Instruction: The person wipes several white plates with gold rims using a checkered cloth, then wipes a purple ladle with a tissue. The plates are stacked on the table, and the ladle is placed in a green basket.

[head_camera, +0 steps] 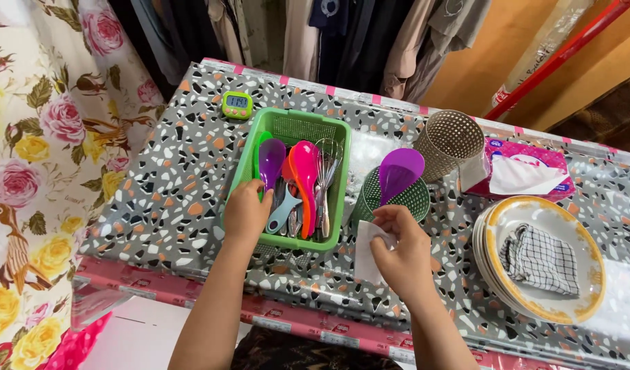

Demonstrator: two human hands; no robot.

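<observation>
My left hand (245, 212) reaches into a green plastic basket (294, 123) and closes on the handle of a purple rice spoon (271, 161). Beside it in the basket lie a pink spoon (305, 171), a wire whisk (326, 161) and other utensils. My right hand (401, 253) holds a white tissue (367, 250) pinched in its fingers, just in front of a green perforated holder (414, 199). A second purple rice spoon (399, 175) stands in that holder.
A beige perforated cup (449, 142) lies tipped behind the green holder. A pink tissue pack (527, 170) sits at the right. A stack of plates (527, 209) carries a checked cloth (540, 259). A small green timer (237, 104) stands behind the basket. Clothes hang beyond the table (157, 185).
</observation>
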